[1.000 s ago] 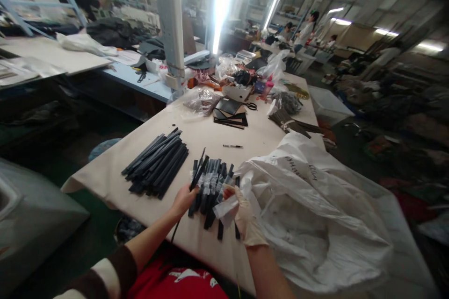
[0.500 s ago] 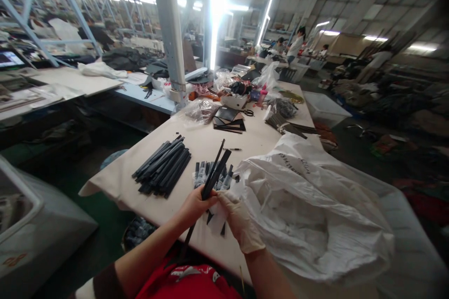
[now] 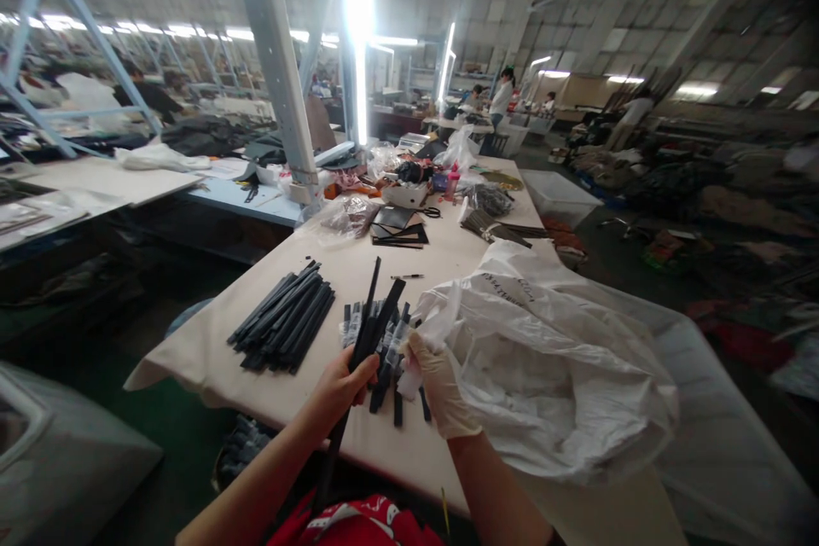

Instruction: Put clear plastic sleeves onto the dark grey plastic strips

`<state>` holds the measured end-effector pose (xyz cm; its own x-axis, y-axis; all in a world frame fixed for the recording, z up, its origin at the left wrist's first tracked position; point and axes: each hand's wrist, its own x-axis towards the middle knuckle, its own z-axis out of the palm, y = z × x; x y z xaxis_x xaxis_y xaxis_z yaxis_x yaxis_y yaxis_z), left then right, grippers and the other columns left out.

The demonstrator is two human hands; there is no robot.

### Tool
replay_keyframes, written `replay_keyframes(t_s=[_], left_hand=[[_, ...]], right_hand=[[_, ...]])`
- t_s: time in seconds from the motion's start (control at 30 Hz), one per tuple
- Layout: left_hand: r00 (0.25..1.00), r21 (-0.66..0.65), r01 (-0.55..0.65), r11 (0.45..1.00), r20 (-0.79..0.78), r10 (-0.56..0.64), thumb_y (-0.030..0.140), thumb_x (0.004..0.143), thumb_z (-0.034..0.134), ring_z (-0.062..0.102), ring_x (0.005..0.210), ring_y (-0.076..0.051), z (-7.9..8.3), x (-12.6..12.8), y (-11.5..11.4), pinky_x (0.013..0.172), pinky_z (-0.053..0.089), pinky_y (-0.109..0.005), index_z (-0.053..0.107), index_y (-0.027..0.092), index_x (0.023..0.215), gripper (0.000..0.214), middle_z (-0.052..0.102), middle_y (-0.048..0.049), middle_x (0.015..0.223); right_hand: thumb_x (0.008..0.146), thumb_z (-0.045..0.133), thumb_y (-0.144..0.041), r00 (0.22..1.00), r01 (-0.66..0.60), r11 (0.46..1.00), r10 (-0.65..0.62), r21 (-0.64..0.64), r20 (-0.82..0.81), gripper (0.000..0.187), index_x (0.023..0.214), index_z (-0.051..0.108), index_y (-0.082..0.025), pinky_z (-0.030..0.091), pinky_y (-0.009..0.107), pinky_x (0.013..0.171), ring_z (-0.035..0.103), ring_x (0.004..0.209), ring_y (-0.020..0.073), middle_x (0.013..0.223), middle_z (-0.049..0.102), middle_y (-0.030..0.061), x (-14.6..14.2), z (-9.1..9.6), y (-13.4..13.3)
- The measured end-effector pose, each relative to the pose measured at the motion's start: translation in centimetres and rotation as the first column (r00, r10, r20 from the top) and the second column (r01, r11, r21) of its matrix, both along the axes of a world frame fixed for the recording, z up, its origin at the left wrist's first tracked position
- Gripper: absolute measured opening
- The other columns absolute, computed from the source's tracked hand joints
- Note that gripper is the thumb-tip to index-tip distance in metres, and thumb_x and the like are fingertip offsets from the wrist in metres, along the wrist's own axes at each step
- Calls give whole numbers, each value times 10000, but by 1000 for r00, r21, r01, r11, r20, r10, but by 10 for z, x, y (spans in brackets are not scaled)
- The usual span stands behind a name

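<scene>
My bare left hand [image 3: 345, 384] is closed around a few long black strips [image 3: 379, 320], which point up and away over the table. My right hand [image 3: 438, 384], in a pale glove, pinches a whitish, translucent piece of plastic [image 3: 410, 377]. Under and between the hands lie several dark strips bundled with clear wrapping [image 3: 351, 324]. A larger pile of loose dark strips [image 3: 285, 316] lies to the left of my left hand. Beside my right hand spreads a big white plastic sack [image 3: 537, 358] with dark writing on it.
A pen [image 3: 408, 276], scissors [image 3: 432, 212] and dark flat pieces [image 3: 397, 226] lie farther up the table [image 3: 269, 401]. Plastic bags [image 3: 457, 149] and clutter fill its far end. A white bin [image 3: 57, 452] stands at left, a metal post [image 3: 272, 51] behind. Other people [image 3: 502, 94] are in the distance.
My hands have moved apart; the right hand has drawn away from the black strips with the whitish plastic. The left hand still holds the strips. The whole view has shifted.
</scene>
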<state>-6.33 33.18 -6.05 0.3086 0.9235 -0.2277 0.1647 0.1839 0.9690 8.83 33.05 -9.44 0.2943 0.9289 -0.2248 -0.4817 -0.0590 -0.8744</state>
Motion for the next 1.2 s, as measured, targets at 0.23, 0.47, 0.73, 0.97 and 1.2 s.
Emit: replay_keyframes(t_s=[0.23,0.47,0.73,0.97,1.2], left_hand=[[995,68,-63,996,-74,68,435,672,590,325,358,-50,-3,17,5,357,248,-176,455,182,686,287,350,108,433],[996,90,88,992,-25,-86,476,775,479,346,341,-42,9,3,-5,365,265,-182,426,188,711,300,456,78,506],[962,119,145,982,-249,-112,453,804,461,429,403,-79,4,-33,-29,419,331,-196,461,190,764,267,487,56,532],[840,248,194,949,-541,-30,403,825,382,448,491,-119,3,-39,-33,507,323,-225,430,216,709,225,444,50,546],[741,189,251,950,-669,-63,376,844,312,486,565,-148,3,-39,-26,571,319,-241,404,223,731,211,463,29,594]], right_hand=[[635,728,-409,977,-198,977,203,79,-66,276,722,673,-153,462,263,639,571,660,139,708,649,16,-15,12,-15],[604,759,-435,966,-86,996,86,11,-242,356,599,533,-160,408,205,484,436,461,61,517,480,-63,0,8,-13],[546,811,-388,858,-59,998,55,8,-511,383,628,521,-152,344,163,409,318,400,13,535,469,-75,19,19,3],[552,800,-399,935,7,1000,-13,-19,-354,365,624,529,-165,363,183,407,361,414,40,505,438,-79,9,10,15],[576,776,-401,991,72,997,-70,11,-117,334,604,545,-161,367,204,423,404,429,58,500,452,-67,13,5,15]])
